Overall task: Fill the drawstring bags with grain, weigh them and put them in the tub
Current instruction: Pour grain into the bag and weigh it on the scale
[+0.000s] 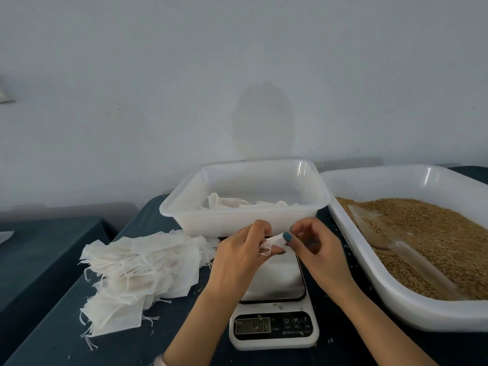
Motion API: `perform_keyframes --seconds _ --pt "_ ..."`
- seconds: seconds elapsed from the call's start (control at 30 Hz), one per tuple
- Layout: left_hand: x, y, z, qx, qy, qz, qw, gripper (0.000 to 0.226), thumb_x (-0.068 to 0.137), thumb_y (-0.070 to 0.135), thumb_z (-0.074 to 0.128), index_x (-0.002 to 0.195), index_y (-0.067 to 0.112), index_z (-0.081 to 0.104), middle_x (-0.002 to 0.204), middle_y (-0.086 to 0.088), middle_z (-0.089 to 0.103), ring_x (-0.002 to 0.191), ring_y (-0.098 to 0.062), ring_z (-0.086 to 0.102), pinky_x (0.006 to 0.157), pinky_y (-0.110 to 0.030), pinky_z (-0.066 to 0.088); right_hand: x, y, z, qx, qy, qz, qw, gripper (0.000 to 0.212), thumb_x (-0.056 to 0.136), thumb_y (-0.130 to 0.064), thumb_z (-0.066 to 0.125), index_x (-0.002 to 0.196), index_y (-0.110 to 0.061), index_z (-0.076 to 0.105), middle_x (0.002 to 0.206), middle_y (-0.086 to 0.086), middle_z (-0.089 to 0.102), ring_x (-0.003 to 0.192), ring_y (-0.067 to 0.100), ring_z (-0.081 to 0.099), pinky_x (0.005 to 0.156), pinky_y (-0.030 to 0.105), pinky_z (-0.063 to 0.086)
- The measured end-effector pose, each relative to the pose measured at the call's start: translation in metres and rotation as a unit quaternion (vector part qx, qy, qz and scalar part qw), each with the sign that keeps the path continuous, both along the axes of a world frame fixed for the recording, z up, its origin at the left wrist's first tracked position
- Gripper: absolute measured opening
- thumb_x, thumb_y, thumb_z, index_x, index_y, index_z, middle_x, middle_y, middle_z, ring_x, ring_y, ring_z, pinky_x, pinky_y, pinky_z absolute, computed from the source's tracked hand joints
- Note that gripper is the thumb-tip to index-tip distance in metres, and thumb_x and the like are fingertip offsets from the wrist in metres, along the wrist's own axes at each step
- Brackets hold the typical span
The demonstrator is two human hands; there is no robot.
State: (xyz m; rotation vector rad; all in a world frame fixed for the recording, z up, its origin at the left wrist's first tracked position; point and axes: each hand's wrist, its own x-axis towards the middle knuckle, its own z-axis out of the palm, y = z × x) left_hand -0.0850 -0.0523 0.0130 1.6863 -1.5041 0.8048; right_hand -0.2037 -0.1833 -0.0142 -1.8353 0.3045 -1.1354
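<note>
Pale grey wall stands behind everything, and a dark blue cloth covers the table under our hands. We hold one small white fabric drawstring bag between both hands, in the air just above the plate of the white digital kitchen scale. Our left hand pinches its one end with curled fingers, and a thin loop of string hangs down under these fingers. Our right hand pinches the other end with thumb and fingertips. The bag looks thin, soft and a little crumpled, and we see no bulge of grain in it, so we judge that we are opening its mouth for the filling, though it is too small to be sure. The numbers on the scale are too blurred to read. Just beyond our hands is the white translucent rectangular plastic tub, with several white bags lying on its bottom. On the outer side of the left hand lies a loose pile of flat empty white bags with strings. On the outer side of the right hand stands a large white plastic tray of golden-brown grain, with a clear plastic scoop lying in it. The next move, we think, calls for the left hand to keep the mouth wide while the right hand lets go and reaches for the scoop.
</note>
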Motion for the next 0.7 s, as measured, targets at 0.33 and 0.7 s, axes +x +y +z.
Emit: perform_keyframes --seconds 0.33,0.7 --pt "0.009 0.009 -0.003 0.000 0.081 -0.039 0.996 0.042 0.079 0.047 0.072 0.094 0.023 0.040 0.063 0.005 0.050 0.053 -0.012 0.045 0.045 -0.025 0.045 -0.003 0.014 -0.003 -0.385 0.007 -0.123 0.915 0.021 0.087 -0.022 0.064 0.107 -0.018 0.070 0.109 -0.006 0.063 0.101 0.012 0.061 0.084 0.025 0.055" --pt "0.012 0.011 -0.001 0.031 0.056 -0.056 0.996 0.048 0.079 0.059 0.065 0.099 0.022 0.043 0.069 0.014 0.040 0.057 -0.008 0.041 0.053 -0.009 0.038 -0.001 0.015 -0.001 -0.384 0.033 -0.112 0.916 0.025 0.095 -0.044 0.060 0.090 -0.023 0.071 0.092 -0.011 0.061 0.087 0.007 0.056 0.071 0.020 0.050"
